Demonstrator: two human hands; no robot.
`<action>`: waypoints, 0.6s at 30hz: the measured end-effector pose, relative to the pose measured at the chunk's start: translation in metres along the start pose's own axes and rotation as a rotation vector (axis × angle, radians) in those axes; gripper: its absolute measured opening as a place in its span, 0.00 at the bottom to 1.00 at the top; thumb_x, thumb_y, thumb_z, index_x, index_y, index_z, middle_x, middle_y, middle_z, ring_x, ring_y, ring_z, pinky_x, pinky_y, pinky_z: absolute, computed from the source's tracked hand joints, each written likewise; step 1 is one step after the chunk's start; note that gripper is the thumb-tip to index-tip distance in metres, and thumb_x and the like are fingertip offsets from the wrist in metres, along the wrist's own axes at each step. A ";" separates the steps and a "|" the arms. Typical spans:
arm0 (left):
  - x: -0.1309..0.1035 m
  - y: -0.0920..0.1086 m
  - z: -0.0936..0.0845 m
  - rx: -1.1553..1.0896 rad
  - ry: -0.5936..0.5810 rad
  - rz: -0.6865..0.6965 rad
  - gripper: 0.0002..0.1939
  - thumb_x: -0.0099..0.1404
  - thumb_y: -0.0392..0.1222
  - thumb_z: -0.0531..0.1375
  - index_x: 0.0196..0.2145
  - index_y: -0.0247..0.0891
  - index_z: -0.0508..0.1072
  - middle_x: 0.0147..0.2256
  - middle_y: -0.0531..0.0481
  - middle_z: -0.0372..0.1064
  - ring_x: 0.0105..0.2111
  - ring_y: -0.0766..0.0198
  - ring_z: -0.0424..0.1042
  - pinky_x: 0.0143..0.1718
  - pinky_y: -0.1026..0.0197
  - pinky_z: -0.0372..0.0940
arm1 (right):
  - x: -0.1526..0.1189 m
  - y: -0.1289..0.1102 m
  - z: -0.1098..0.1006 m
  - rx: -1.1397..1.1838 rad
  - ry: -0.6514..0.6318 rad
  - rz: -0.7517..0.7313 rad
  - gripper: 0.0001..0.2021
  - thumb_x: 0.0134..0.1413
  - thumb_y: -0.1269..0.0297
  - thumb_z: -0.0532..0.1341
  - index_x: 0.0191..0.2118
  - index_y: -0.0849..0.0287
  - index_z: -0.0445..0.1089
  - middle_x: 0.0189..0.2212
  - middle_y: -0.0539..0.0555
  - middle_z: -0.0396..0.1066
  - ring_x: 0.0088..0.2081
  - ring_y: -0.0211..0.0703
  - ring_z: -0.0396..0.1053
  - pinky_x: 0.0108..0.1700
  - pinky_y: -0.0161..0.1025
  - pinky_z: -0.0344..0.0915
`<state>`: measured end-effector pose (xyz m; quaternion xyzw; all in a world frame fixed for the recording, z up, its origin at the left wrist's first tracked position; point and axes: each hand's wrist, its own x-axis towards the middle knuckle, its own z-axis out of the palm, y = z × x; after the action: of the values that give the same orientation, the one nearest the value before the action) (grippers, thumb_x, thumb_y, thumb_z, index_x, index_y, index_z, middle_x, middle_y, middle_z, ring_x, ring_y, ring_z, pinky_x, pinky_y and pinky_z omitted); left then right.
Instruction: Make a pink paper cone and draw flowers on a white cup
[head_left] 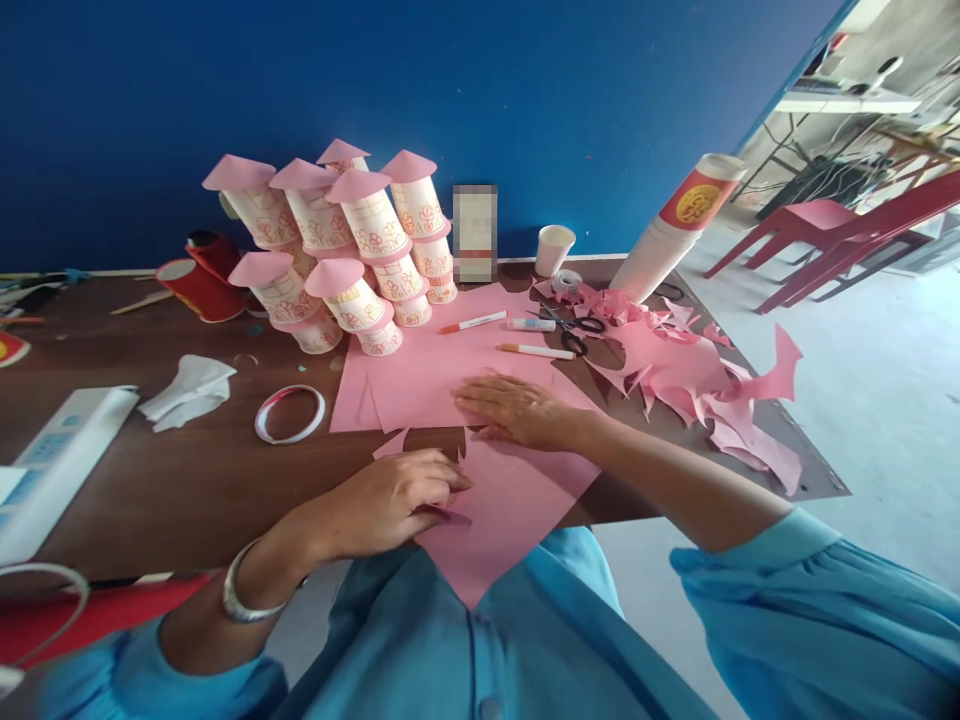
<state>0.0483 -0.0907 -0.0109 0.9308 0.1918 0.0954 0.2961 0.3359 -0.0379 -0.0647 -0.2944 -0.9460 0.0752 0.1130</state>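
A cut sheet of pink paper (517, 490) overhangs the table's near edge, a corner pointing down toward my lap. My left hand (416, 495) has its fingers curled and closed on the left edge of this sheet, where a narrow darker strip shows beside the thumb. Flat on the paper's upper part lies my right hand (525, 412), fingers stretched out, gripping nothing. Beyond it are larger pink sheets (412, 385), bearing a red marker (472, 322), a yellow-capped marker (536, 351) and a glue stick (531, 324). Black-handled scissors (574, 335) rest to their right.
Paper-cup towers (379, 235) with pink cone roofs stand at the back left. Pink scraps (675, 370) and a tall cup stack (652, 250) occupy the right. A tape roll (290, 414), crumpled tissue (191, 390) and a white box (67, 460) lie left. One cup (554, 250) stands near the wall.
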 end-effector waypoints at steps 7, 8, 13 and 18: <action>-0.001 -0.005 -0.001 -0.058 0.013 0.017 0.07 0.73 0.36 0.64 0.42 0.43 0.85 0.51 0.48 0.83 0.55 0.55 0.79 0.55 0.54 0.75 | -0.076 0.048 -0.034 -0.194 0.177 0.330 0.17 0.74 0.58 0.59 0.60 0.57 0.77 0.60 0.62 0.78 0.64 0.57 0.75 0.65 0.55 0.74; 0.000 -0.006 -0.001 -0.049 0.015 0.015 0.07 0.74 0.37 0.64 0.42 0.43 0.85 0.52 0.48 0.83 0.56 0.54 0.79 0.56 0.54 0.75 | -0.078 0.043 -0.033 -0.223 0.192 0.336 0.17 0.75 0.60 0.58 0.59 0.59 0.78 0.60 0.64 0.78 0.64 0.59 0.74 0.67 0.57 0.72; 0.001 -0.006 -0.004 -0.010 -0.010 0.023 0.08 0.75 0.37 0.62 0.39 0.40 0.83 0.53 0.46 0.83 0.57 0.53 0.78 0.57 0.53 0.73 | -0.055 -0.021 -0.016 -0.147 0.087 -0.026 0.34 0.71 0.43 0.61 0.71 0.61 0.64 0.70 0.64 0.67 0.72 0.57 0.64 0.73 0.55 0.63; -0.009 -0.003 -0.013 -0.006 -0.013 -0.046 0.07 0.74 0.37 0.63 0.40 0.41 0.82 0.50 0.46 0.83 0.51 0.56 0.80 0.52 0.57 0.74 | -0.042 -0.066 -0.011 -0.067 0.026 0.013 0.27 0.72 0.48 0.62 0.66 0.62 0.69 0.62 0.68 0.75 0.62 0.56 0.74 0.60 0.52 0.75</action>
<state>0.0350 -0.0854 -0.0030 0.9259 0.2108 0.0831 0.3022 0.3369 -0.1147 -0.0473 -0.3050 -0.9446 0.0402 0.1147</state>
